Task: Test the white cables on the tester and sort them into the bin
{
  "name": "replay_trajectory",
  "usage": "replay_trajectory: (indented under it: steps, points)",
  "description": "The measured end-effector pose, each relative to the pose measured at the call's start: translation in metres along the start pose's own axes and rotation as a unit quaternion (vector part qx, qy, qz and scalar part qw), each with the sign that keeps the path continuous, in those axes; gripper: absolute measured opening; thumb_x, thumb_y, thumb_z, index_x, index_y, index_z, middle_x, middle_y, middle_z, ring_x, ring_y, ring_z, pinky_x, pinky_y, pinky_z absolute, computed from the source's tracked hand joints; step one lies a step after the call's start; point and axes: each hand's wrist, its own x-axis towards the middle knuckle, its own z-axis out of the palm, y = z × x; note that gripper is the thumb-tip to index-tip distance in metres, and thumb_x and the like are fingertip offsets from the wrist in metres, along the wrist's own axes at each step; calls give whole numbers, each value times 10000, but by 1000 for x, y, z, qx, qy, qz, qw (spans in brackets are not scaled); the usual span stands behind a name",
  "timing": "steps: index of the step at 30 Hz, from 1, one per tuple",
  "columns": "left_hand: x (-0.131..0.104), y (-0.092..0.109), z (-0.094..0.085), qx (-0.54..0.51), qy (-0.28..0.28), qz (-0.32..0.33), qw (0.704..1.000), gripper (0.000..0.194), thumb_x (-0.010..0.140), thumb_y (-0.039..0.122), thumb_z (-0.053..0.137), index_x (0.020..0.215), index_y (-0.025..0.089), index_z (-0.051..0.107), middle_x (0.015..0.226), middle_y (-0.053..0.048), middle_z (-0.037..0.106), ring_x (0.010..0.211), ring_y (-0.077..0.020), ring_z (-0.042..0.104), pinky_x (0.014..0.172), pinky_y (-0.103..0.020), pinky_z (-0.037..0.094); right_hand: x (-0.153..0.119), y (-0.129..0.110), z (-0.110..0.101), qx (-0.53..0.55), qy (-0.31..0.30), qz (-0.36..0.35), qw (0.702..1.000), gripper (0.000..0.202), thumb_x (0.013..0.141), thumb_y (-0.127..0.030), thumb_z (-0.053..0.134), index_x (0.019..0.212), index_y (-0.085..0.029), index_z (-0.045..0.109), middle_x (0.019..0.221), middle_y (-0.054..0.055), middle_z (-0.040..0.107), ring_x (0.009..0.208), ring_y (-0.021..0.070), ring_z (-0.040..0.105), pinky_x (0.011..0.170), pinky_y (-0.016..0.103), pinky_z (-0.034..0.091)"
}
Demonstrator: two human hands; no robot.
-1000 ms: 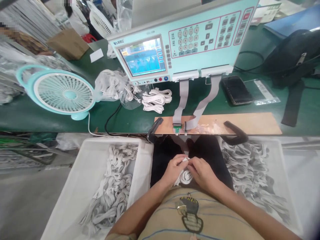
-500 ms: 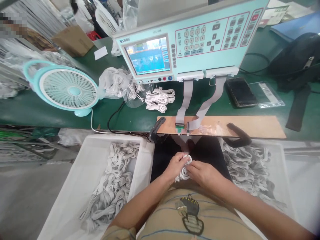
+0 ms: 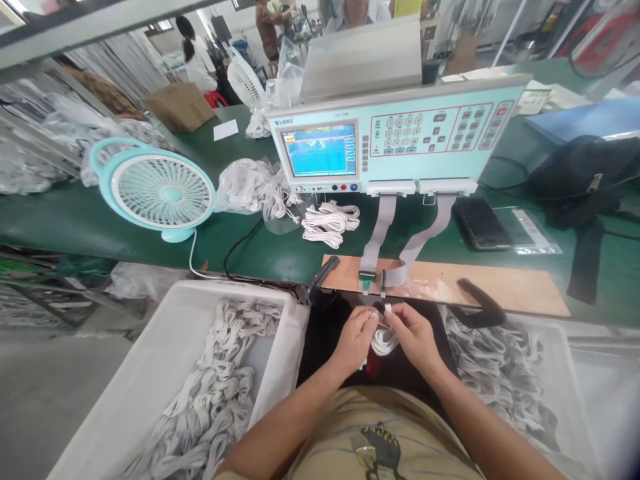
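Tan striped shirt (image 3: 337, 427), dk motif (image 3: 383, 448), blk trousers (image 3: 324, 339)

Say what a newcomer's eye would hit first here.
Likely the big pale-blue machine with its lit blue screen, on the green bench at top centre. Then the similarly coloured fan to its left. Lower down, the left hand and right hand hold a coiled white cable, between two white bins of bundled cables.

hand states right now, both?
Left hand: closed, fingertips pinching part of a coiled white cable.
Right hand: closed, thumb and fingers holding a white cable connector.
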Motion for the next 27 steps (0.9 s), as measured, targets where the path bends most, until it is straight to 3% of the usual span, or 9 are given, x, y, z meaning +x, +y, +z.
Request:
replay_trajectory:
  steps: [7, 18, 22, 27]
  points:
    - [9, 2, -19, 22, -18, 26, 999, 251, 837, 338, 490, 862, 194, 694, 964, -61, 563, 960, -189, 513, 897, -291, 368, 9, 0, 12, 67, 28, 23, 997, 277, 807, -423, 588, 709, -169, 536, 607, -14, 502, 536, 123, 441, 519, 224, 360]
    - [19, 0, -39, 78, -103, 31, 991, 298, 839, 350, 477, 688, 147, 634, 884, -53, 572, 853, -168, 512, 797, -274, 392, 12, 1, 12, 60, 29, 25, 997, 260, 784, -413, 620, 724, -167, 560, 628, -9, 515, 560, 124, 435, 543, 224, 351]
    - [22, 1, -41, 95, -100, 18, 990, 322, 840, 373, 471, 729, 132, 653, 830, -42, 573, 809, -155, 503, 777, -274, 396, 13, -4, 15, 133, 30, 77, 988, 279, 741, -410, 672, 667, -164, 563, 571, -20, 501, 510, 106, 403, 505, 212, 334]
    - [23, 6, -39, 4, -104, -28, 994, 327, 800, 396, 517, 715, 120, 669, 825, -53, 559, 761, -148, 516, 664, -243, 424, 17, -6, 20, 230, 49, 141, 962, 302, 671, -402, 736, 615, -158, 566, 518, -26, 474, 456, 93, 367, 457, 209, 307]
